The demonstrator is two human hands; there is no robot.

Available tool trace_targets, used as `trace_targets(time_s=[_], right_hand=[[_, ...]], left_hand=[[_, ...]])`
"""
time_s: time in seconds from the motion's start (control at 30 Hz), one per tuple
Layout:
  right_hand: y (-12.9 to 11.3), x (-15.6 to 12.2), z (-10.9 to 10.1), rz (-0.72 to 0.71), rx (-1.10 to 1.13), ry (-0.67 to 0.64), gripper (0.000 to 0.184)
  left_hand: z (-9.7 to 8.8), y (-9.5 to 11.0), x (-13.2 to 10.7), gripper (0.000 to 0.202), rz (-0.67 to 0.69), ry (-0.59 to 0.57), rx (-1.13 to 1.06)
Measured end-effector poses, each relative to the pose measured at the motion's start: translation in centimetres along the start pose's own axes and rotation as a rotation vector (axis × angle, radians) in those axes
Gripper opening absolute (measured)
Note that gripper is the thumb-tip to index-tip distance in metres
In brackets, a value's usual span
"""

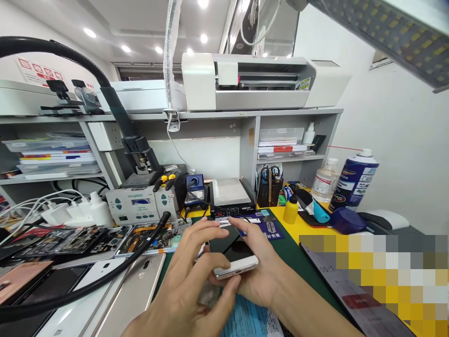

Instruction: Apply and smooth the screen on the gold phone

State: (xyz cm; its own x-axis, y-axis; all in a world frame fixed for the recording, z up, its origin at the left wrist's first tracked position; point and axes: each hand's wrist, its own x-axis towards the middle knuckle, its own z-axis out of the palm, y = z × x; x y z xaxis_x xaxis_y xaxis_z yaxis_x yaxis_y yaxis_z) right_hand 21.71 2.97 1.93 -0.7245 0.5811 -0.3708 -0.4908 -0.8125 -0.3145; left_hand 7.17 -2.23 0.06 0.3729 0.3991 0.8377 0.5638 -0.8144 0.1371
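A smartphone (pixel 235 255) with a dark glossy screen and a white lower bezel is held tilted above the work mat. My right hand (pixel 261 264) grips it from the right side and from beneath, the thumb along its right edge. On the other side is my left hand (pixel 196 276), its index fingertip on the lower bezel and its thumb by the bottom edge. The other left fingers reach over the phone's left side, partly hiding it. Below the hands lies a crumpled blue printed sheet or packet (pixel 250 318).
Several phones, among them a gold one (pixel 135 292), and a tray of parts (pixel 154 234) lie left under a black hose (pixel 115 276). Behind stand a soldering station (pixel 136 204) and a flat heating plate (pixel 229 192). A yellow bottle (pixel 290 210) and spray can (pixel 354 182) stand right.
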Motion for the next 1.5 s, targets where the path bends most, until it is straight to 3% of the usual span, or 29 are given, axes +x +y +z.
trace_targets(time_s=[0.5, 1.0, 1.5], right_hand=[[-0.03, -0.14, 0.14, -0.021, -0.044, -0.009, 0.045], [-0.20, 0.09, -0.33, -0.010, 0.028, -0.040, 0.035], [-0.05, -0.06, 0.01, 0.013, -0.001, -0.047, 0.042]], left_hand=[[-0.05, -0.18, 0.10, 0.029, 0.008, 0.035, 0.010], [0.04, -0.23, -0.21, 0.030, 0.020, 0.044, 0.010], [0.03, -0.04, -0.13, 0.029, 0.010, 0.050, 0.012]])
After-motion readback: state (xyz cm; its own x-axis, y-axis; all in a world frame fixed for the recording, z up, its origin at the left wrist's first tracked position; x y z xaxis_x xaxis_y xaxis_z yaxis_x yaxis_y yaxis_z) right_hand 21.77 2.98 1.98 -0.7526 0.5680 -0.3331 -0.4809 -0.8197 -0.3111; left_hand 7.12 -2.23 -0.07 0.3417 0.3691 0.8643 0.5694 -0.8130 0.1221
